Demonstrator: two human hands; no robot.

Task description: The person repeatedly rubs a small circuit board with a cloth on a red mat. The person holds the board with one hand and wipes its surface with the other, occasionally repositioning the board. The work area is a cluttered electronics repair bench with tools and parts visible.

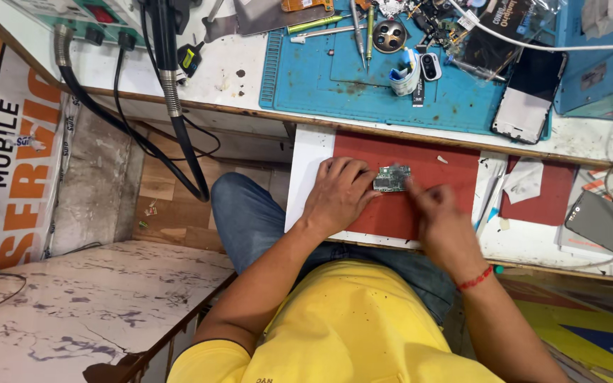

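Note:
A small green circuit board (391, 178) lies on a red mat (448, 170) on a pulled-out white shelf (306, 177). My left hand (338, 195) rests flat on the mat, its fingertips holding the board's left edge. My right hand (441, 223), blurred by motion, has a finger touching the board's right end. A red thread band circles my right wrist.
Above is a workbench with a blue work mat (335, 81), tweezers and screwdrivers (360, 28), small phone parts, a phone screen panel (530, 96) and a blue box (604, 57). A black hose (172, 92) hangs at left. A grey phone back (601, 220) lies at right.

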